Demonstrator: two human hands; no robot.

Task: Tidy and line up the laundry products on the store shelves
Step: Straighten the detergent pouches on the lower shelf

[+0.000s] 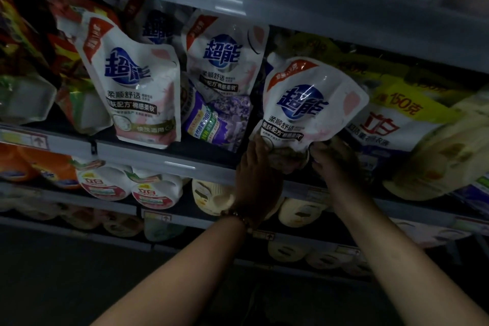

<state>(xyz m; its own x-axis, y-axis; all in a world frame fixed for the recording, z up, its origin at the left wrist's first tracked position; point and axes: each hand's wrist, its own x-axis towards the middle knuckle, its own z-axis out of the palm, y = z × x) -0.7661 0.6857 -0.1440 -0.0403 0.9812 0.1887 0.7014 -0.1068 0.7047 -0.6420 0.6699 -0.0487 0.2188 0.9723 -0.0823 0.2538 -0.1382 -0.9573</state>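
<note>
On the middle shelf [164, 160], right of centre, a white detergent pouch [309, 103] with a blue logo is tilting to the right, its base at the shelf's front edge. Left hand [258, 167] is pressing its fingers against the pouch's lower left corner; right hand [334, 159] is curling round the lower right corner, gripping the base. Light is dim, so the exact finger placement of either hand is hard to tell.

Step in hand, as judged: standing this pouch upright and squaring it with its row. Two matching white pouches [132, 87] are leaning further left on the same shelf, a purple pouch [217, 119] is slumping between them and the held one, and a yellow-and-white pouch [391, 119] is sitting just beside it on the right.

Next move is probably calling for rotating the top back toward the left while keeping the base seated, then pushing it in line with its neighbours. Soft pouch; likely to sag again unless propped.
</note>
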